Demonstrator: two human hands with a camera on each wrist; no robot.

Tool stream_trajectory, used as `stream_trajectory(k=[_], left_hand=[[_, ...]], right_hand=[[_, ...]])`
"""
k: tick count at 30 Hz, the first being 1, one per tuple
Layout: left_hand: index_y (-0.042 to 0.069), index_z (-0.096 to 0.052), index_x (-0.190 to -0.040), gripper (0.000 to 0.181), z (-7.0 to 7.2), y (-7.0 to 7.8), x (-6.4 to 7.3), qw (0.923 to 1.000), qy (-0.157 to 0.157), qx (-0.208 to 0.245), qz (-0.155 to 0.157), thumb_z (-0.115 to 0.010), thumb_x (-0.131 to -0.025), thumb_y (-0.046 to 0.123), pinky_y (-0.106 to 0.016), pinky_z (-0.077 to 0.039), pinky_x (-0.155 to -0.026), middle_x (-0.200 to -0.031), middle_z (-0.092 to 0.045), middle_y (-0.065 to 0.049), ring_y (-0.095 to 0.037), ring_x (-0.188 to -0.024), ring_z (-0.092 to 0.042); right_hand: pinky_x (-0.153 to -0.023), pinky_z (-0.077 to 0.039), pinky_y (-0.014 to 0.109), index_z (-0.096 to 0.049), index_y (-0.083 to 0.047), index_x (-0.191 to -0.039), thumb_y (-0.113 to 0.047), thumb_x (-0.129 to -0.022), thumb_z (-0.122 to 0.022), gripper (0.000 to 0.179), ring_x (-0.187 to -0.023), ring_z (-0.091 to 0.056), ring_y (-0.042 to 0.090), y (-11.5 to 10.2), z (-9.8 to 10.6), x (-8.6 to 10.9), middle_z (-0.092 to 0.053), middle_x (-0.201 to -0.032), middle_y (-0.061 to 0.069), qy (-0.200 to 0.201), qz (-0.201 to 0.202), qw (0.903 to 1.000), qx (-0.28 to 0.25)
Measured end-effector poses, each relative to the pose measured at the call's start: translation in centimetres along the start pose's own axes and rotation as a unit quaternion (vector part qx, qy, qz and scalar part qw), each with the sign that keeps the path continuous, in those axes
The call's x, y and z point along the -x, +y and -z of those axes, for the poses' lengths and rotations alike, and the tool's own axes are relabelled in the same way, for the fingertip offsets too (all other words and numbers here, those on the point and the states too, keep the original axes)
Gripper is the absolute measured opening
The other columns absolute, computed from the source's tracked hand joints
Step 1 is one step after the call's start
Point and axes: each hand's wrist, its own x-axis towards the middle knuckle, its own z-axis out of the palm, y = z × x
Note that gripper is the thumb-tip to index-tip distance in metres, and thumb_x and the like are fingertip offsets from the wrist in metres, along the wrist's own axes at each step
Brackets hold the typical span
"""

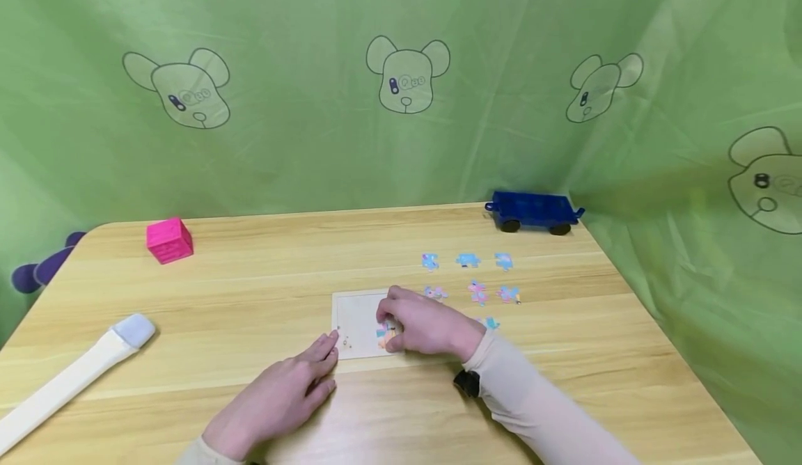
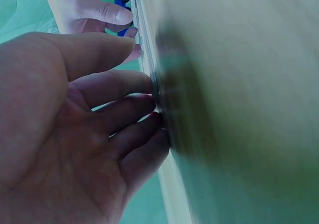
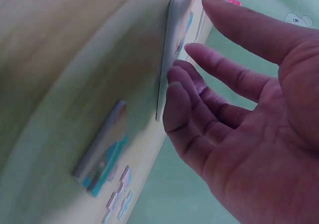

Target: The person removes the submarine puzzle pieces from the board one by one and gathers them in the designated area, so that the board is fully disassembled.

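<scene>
A pale, flat puzzle tray [image 1: 358,315] lies on the table in the head view. My left hand [image 1: 282,395] has its fingertips at the tray's left edge, with the fingers nearly straight in the left wrist view. Over the tray's right side, my right hand [image 1: 429,322] reaches down with bent, spread fingers. A colourful jigsaw piece [image 1: 381,338] lies at the tray's lower right, partly hidden under that hand. The right wrist view shows this piece [image 3: 188,27] flat on the tray, beside the thumb and forefinger tips, which stand apart.
Several loose jigsaw pieces [image 1: 478,292] lie in rows right of the tray, some partly behind the right hand. A blue toy wagon [image 1: 535,209] stands at the back right. A pink cube [image 1: 169,241] sits back left, and a white strap-like object [image 1: 75,378] lies front left.
</scene>
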Motion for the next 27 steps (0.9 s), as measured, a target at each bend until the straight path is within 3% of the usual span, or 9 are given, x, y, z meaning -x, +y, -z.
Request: stream_trajectory(k=[16,22,27], left_hand=[[-0.004,-0.056,-0.135,0.045,0.16,0.23,-0.13,0.9999,0.002,-0.016,0.0,-0.061,-0.098,0.021,-0.049,-0.04,-0.105,-0.152,-0.04,-0.013,-0.03,-0.137,-0.04],[-0.007,-0.055,-0.134,0.047,0.01,0.37,-0.17,0.9989,0.018,-0.038,-0.022,-0.063,-0.096,0.02,-0.047,-0.041,-0.104,-0.152,-0.04,-0.014,-0.03,-0.137,-0.04],[-0.008,-0.051,-0.138,0.05,-0.13,0.29,-0.34,0.9991,0.013,-0.025,-0.032,-0.063,-0.097,0.018,-0.045,-0.042,-0.103,-0.151,-0.04,-0.015,-0.031,-0.133,-0.044]], right_hand=[[-0.073,-0.046,0.025,-0.06,-0.014,-0.097,-0.017,-0.081,-0.081,0.027,-0.08,-0.048,0.012,-0.4,-0.64,-0.08,-0.046,-0.097,-0.004,0.003,0.02,0.9994,0.027],[-0.074,-0.046,0.025,-0.059,-0.015,-0.097,-0.016,-0.081,-0.081,0.027,-0.083,-0.047,0.012,-0.35,-0.81,-0.03,-0.045,-0.097,-0.004,0.006,0.024,0.9993,0.028],[-0.077,-0.045,0.027,-0.057,-0.015,-0.097,-0.017,-0.08,-0.082,0.03,-0.089,-0.044,0.014,-0.34,-0.84,0.16,-0.044,-0.096,-0.005,0.016,0.026,0.9989,0.037]])
